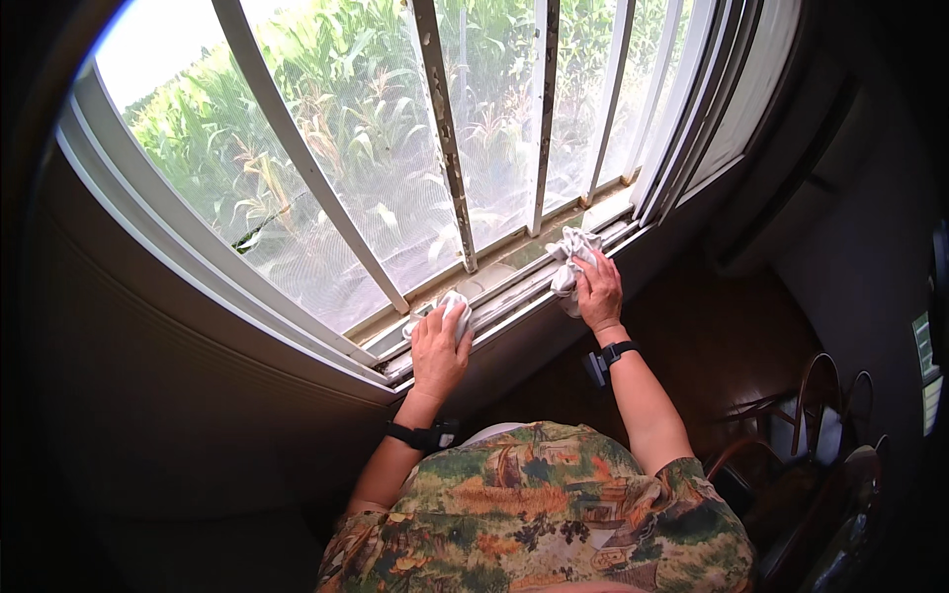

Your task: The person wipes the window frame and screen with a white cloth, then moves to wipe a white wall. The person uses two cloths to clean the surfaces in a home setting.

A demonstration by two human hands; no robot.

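Note:
My left hand (439,348) grips a white cloth (457,315) at the left end of the window's bottom track (511,296). Farther right along the same track, my right hand (602,293) has its fingers closed on another bunched white cloth (571,256). That cloth rests over the track and hangs a little past its inner edge. Whether the two cloths are separate pieces is fairly plain, as bare track shows between them. Dirt and worn patches mark the outer sill (485,278) behind the rails. Both palms face down and are hidden.
Upright metal bars (445,141) with peeling paint stand just beyond the track. Behind them is a mesh screen (356,170), with corn plants outside. A sliding sash frame (689,111) is at the right. Several chairs (815,408) stand on the dark floor at lower right.

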